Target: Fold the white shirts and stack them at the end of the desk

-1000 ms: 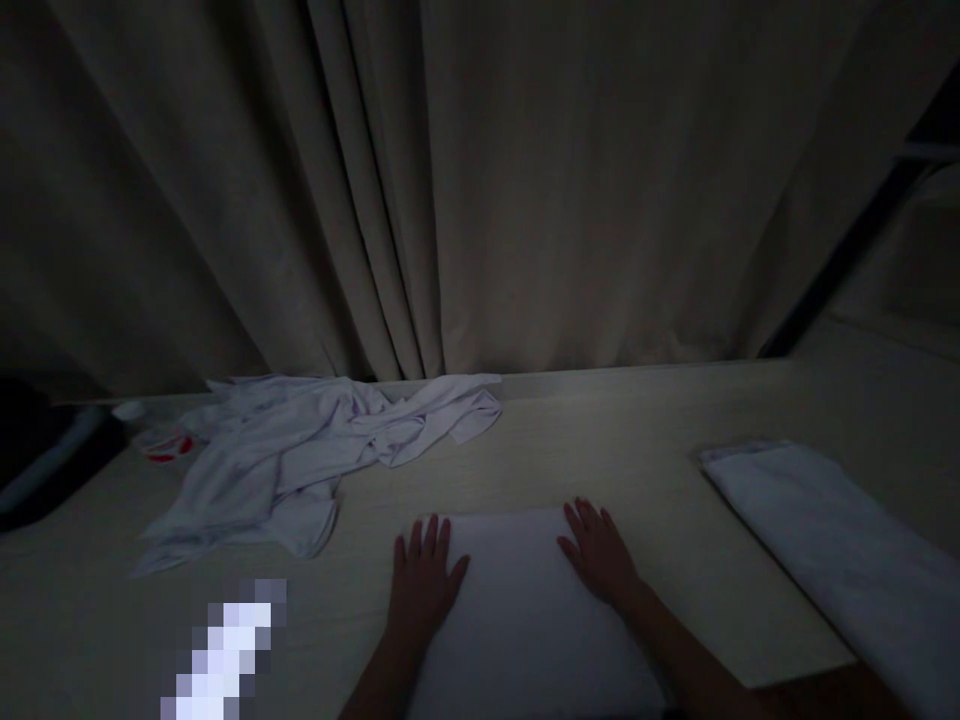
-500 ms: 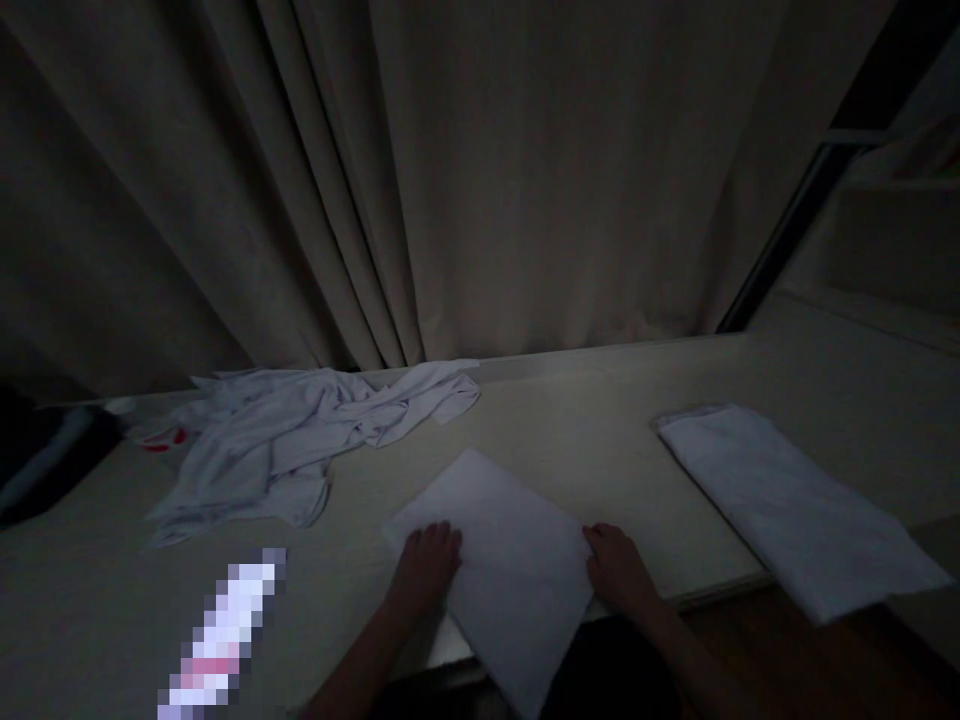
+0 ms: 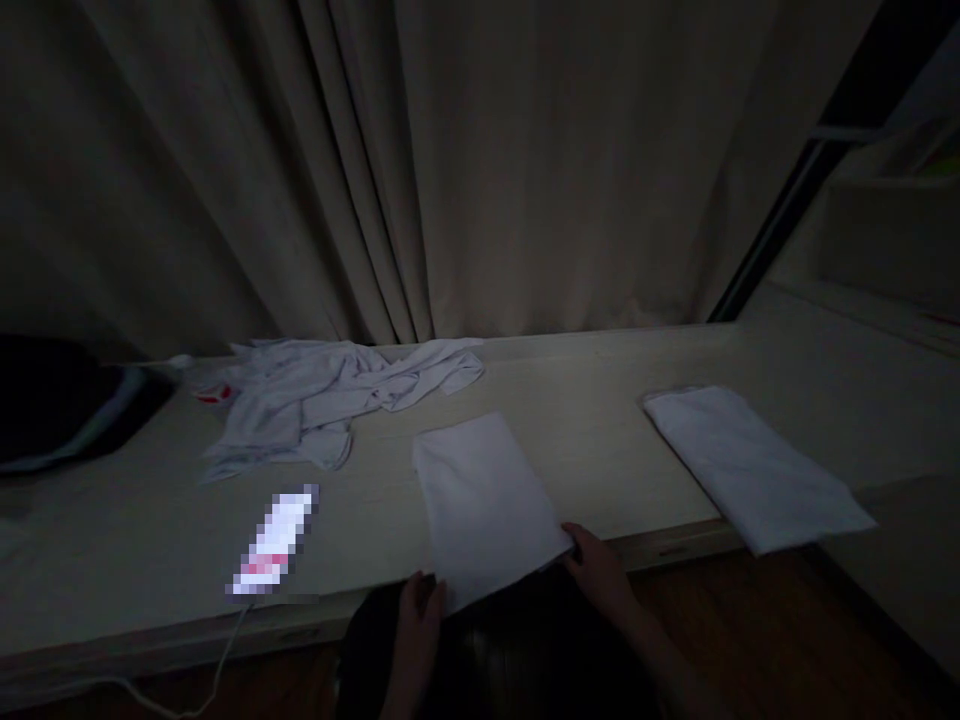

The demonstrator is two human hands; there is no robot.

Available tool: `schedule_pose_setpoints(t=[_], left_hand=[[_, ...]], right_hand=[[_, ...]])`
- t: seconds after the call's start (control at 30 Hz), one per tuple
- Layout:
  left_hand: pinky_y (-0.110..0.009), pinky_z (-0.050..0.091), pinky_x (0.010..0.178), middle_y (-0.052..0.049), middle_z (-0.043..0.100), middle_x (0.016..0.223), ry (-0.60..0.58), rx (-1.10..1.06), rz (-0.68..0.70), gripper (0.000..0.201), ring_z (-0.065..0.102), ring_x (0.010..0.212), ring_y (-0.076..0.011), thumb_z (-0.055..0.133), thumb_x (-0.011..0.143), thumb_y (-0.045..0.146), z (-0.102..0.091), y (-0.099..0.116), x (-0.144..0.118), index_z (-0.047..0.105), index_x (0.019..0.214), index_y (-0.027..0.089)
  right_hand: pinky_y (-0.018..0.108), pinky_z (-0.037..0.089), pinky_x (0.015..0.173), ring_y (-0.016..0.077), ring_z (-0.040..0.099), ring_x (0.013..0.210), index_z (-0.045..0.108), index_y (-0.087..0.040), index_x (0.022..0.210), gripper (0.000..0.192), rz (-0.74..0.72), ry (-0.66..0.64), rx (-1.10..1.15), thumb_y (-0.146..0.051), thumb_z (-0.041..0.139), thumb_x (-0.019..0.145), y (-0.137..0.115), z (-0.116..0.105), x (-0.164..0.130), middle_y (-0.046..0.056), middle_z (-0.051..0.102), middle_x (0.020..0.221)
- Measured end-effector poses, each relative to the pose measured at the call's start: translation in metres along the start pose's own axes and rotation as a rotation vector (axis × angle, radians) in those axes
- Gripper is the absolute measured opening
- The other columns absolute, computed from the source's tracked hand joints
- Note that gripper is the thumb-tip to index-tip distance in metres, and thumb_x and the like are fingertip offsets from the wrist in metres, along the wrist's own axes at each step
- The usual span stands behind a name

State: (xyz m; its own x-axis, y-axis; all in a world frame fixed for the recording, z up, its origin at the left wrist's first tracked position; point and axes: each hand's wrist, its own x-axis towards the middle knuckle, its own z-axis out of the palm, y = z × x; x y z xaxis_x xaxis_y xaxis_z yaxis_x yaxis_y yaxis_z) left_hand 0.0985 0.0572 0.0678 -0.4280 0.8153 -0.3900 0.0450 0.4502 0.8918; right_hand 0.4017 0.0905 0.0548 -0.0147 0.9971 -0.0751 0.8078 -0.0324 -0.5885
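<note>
A folded white cloth lies on the pale tabletop, its near edge reaching over the table's front edge above my lap. My left hand grips the near left corner of it. At the near right corner, my right hand pinches the cloth between thumb and fingers. Off to the right rests another folded white cloth, partly overhanging the front edge. A rumpled pile of white cloth is spread out at the back left.
A lit phone-like screen, blurred into blocks, sits at front left with a white cable hanging down. A clear bottle with a red label and a dark bundle are at far left. Curtains hang behind the table.
The cloth has turned from a diamond position to nearly square with the table edge. My left hand has moved down to its near corner; my right hand has lowered slightly. The view has shifted.
</note>
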Motion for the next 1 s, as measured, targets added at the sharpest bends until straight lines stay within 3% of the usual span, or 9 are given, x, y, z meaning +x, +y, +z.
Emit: schedule_pose_setpoints(t=[0.1, 0.2, 0.33, 0.47, 0.57, 0.67, 1.0], left_hand=[[-0.042, 0.045, 0.096, -0.017, 0.056, 0.125, -0.034, -0.120, -0.175, 0.053, 0.053, 0.118, -0.0280, 0.063, 0.070, 0.043, 0.013, -0.005, -0.011, 0.050, 0.114, 0.016], [-0.044, 0.051, 0.082, -0.017, 0.063, 0.113, -0.123, -0.179, -0.319, 0.046, 0.063, 0.102, -0.0298, 0.062, 0.071, 0.050, 0.019, -0.010, -0.020, 0.057, 0.103, 0.018], [-0.035, 0.052, 0.073, -0.012, 0.064, 0.113, -0.230, -0.355, -0.449, 0.036, 0.067, 0.090, -0.0235, 0.062, 0.075, 0.045, 0.016, -0.020, -0.022, 0.057, 0.100, 0.020], [-0.028, 0.051, 0.066, -0.006, 0.067, 0.098, -0.215, -0.435, -0.377, 0.028, 0.068, 0.075, -0.0163, 0.067, 0.073, 0.036, 0.009, -0.023, -0.009, 0.056, 0.092, 0.019], [-0.024, 0.049, 0.060, -0.001, 0.066, 0.078, -0.193, -0.435, -0.299, 0.029, 0.067, 0.065, -0.0137, 0.070, 0.069, 0.040, 0.003, -0.017, 0.002, 0.056, 0.083, 0.018], [-0.022, 0.048, 0.055, 0.003, 0.062, 0.064, -0.185, -0.393, -0.270, 0.031, 0.065, 0.058, -0.0116, 0.071, 0.068, 0.042, -0.001, -0.007, 0.008, 0.055, 0.078, 0.018], [-0.023, 0.048, 0.047, -0.002, 0.065, 0.073, -0.200, -0.168, -0.322, 0.025, 0.064, 0.055, -0.0126, 0.058, 0.080, 0.041, -0.014, 0.019, 0.004, 0.055, 0.084, 0.016]], right_hand=[[0.037, 0.039, 0.101, 0.0230, 0.054, 0.115, 0.054, -0.014, 0.123, 0.043, -0.022, 0.077, -0.056, -0.024, 0.046, 0.082, 0.000, 0.001, 0.000, 0.012, 0.058, 0.126], [0.039, 0.040, 0.098, 0.0251, 0.055, 0.112, 0.056, -0.014, 0.120, 0.040, -0.094, 0.131, -0.135, -0.023, 0.047, 0.081, 0.002, 0.003, -0.003, 0.013, 0.061, 0.121], [0.038, 0.041, 0.094, 0.0243, 0.056, 0.108, 0.053, -0.016, 0.122, 0.044, -0.166, 0.172, -0.194, -0.019, 0.049, 0.079, 0.006, 0.009, -0.006, 0.011, 0.062, 0.118], [0.035, 0.042, 0.089, 0.0222, 0.059, 0.099, 0.056, -0.017, 0.114, 0.033, -0.156, 0.219, -0.216, -0.021, 0.047, 0.082, 0.004, 0.009, -0.010, 0.010, 0.065, 0.109], [0.030, 0.041, 0.076, 0.0198, 0.059, 0.082, 0.059, -0.019, 0.094, 0.017, -0.121, 0.220, -0.270, -0.026, 0.047, 0.085, -0.006, 0.004, -0.014, 0.006, 0.066, 0.087], [0.029, 0.036, 0.068, 0.0188, 0.056, 0.073, 0.057, -0.020, 0.078, 0.014, -0.084, 0.215, -0.377, -0.027, 0.048, 0.085, -0.019, 0.001, -0.016, 0.004, 0.062, 0.073], [0.030, 0.029, 0.069, 0.0190, 0.057, 0.074, 0.060, -0.020, 0.076, 0.018, -0.104, 0.194, -0.521, -0.025, 0.047, 0.087, -0.029, 0.014, -0.016, 0.004, 0.064, 0.072]])
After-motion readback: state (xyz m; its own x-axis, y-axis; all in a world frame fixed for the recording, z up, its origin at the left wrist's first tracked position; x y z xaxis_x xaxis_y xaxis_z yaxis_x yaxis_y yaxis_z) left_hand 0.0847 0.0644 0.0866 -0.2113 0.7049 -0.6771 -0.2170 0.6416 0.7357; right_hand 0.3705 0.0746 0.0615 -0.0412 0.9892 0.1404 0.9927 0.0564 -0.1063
